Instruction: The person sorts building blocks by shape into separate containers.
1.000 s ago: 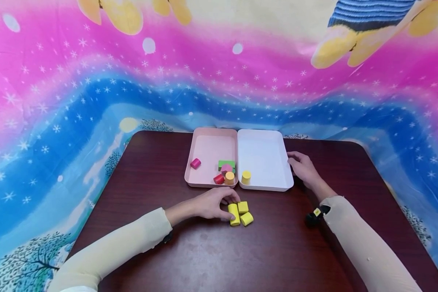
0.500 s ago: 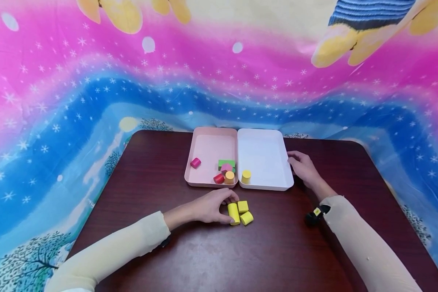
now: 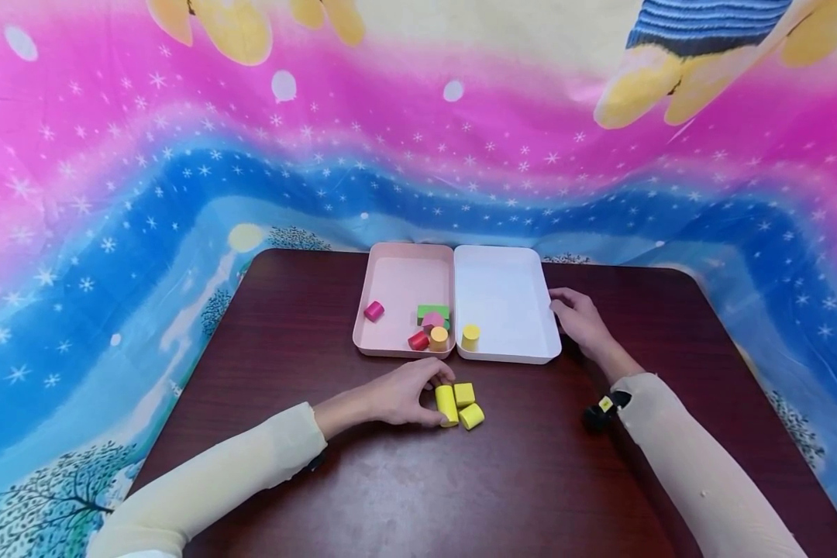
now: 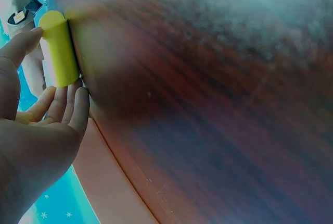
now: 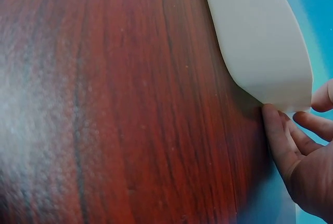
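Observation:
In the head view my left hand is at a yellow cylinder block on the table in front of the trays. The left wrist view shows the thumb at one end of this cylinder and fingertips at the other, pinching it lengthwise. Right beside it lie a yellow cube-like block and a shorter yellow rounded block. My right hand is at the right side of the white tray. Its fingertips touch the tray's outer wall in the right wrist view, the fingers fairly straight.
A pink tray adjoins the white one on its left. It holds a magenta block, a green block, a red block, an orange cylinder and others. One yellow cylinder stands in the white tray. A patterned cloth hangs behind the table.
My left hand has shifted very slightly, and the yellow cylinder between its fingers has moved a little toward the trays. The right hand and the trays look the same.

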{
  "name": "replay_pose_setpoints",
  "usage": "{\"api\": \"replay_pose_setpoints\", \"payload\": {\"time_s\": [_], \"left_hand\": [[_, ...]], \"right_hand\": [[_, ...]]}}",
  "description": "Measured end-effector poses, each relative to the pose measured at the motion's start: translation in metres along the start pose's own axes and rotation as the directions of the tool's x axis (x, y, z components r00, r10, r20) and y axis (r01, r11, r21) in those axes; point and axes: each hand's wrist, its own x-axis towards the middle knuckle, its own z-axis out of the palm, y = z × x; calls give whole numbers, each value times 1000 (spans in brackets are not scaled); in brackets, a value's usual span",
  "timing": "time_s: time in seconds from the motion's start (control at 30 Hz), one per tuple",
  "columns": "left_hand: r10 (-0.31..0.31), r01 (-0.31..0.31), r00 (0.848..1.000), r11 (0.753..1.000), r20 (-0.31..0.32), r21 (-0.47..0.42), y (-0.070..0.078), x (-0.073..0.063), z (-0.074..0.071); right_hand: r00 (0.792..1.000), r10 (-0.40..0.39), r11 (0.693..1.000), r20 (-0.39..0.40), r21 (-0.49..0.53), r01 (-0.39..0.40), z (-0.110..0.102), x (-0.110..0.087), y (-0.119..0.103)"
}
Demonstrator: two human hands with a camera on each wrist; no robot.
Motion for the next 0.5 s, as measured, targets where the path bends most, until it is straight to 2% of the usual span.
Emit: {"api": "replay_pose_setpoints", "payload": {"time_s": [0.33, 0.5], "left_hand": [[25, -28, 999, 997, 39, 68, -1, -1, 0], [28, -31, 999, 996, 30, 87, -1, 0, 1]], "right_hand": [[1000, -3, 1000, 4, 6, 3, 0, -1, -1], [1000, -2, 1000, 4, 4, 2, 0, -2, -1]]}}
